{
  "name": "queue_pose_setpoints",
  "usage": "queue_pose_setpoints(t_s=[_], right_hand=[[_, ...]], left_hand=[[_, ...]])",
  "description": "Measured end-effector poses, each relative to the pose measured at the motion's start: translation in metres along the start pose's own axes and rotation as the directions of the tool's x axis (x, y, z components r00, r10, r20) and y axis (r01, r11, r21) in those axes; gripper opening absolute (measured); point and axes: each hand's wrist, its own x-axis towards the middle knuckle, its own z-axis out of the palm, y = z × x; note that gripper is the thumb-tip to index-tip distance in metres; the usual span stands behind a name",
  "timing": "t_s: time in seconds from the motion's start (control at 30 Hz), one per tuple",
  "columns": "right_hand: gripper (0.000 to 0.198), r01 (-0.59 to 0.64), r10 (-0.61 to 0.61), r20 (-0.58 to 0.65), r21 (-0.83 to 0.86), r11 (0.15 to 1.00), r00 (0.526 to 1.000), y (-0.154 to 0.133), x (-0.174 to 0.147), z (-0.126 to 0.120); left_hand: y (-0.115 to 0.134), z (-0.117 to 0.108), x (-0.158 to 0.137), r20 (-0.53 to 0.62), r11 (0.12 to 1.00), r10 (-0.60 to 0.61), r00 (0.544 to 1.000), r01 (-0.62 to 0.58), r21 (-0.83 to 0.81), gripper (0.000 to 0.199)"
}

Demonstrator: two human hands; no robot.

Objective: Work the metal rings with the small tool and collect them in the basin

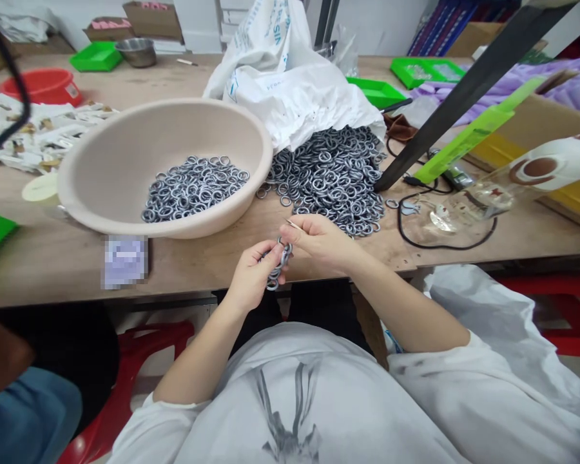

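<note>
Several grey rings are bunched in my left hand, its fingers closed around them near the table's front edge. Just to the right, my right hand pinches a thin, pointed stick-like tool whose exact kind I cannot make out. The fingertips of both hands nearly meet at the top ring of the bunch. Behind my hands a heap of grey rings spills from a white sack. A large beige basin to the left holds more of the same rings.
A dark slanted post rises right of the heap. Beside it are a clear bottle and a black cable. A purple-white packet lies before the basin. At far left, another person's blue-clothed part shows.
</note>
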Motion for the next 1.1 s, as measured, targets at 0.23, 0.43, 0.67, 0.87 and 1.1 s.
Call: queue_pose_setpoints(t_s=[0.23,0.43,0.67,0.87,1.1], right_hand=[[0.037,0.078,-0.084,-0.157,-0.047,0.996,0.984,0.018,-0.012,0.011],[0.044,0.162,-0.301,-0.221,-0.49,0.857,0.928,0.014,-0.027,0.001],[0.043,0.231,-0.368,-0.018,-0.749,0.621,0.929,0.011,-0.045,0.0],[0.04,0.274,-0.388,0.034,-0.764,0.584,0.921,0.009,-0.045,0.0],[0.054,0.049,-0.293,-0.236,-0.696,0.717,0.927,0.03,-0.024,-0.018]], left_hand=[[0.0,0.006,0.0,-0.056,0.999,-0.03,0.998,0.028,-0.041,0.024],[0.002,0.005,-0.001,0.01,0.999,-0.012,1.0,0.011,0.031,0.02],[0.006,0.009,-0.002,0.034,0.996,-0.028,0.999,0.025,0.081,0.017],[0.007,0.005,-0.002,0.078,0.987,-0.032,0.996,0.019,0.16,0.022],[0.006,0.002,-0.007,0.211,0.98,-0.066,0.975,0.024,0.195,0.023]])
